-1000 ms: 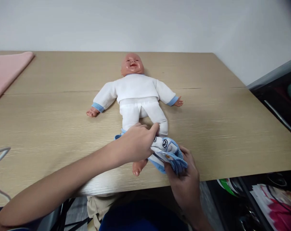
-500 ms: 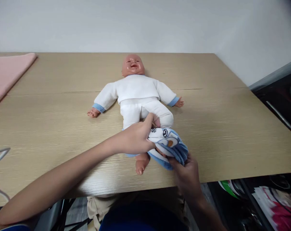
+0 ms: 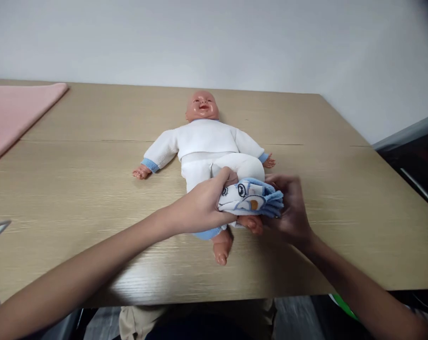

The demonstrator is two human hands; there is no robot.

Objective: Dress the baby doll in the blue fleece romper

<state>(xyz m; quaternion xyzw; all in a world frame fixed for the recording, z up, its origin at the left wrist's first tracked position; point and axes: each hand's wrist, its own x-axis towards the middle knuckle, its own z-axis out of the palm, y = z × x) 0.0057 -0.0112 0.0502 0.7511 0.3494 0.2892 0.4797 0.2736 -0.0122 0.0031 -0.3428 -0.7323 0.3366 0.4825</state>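
left hand (image 3: 203, 206) + right hand (image 3: 291, 208): grip closed on sock (image 3: 249, 197) | sock bunched over doll (image 3: 210, 156) foot, mid-desk (image 3: 93, 189) | risk: bunched fabric snags toes, doll slides

A baby doll (image 3: 205, 144) in a white outfit lies face-up on a wooden table (image 3: 93, 184) as the left hand (image 3: 201, 205) and right hand (image 3: 291, 210) grip a blue-and-white sock (image 3: 251, 197) (printed with cartoon eyes) at its raised foot; a pink cloth (image 3: 12, 113) lies far left.
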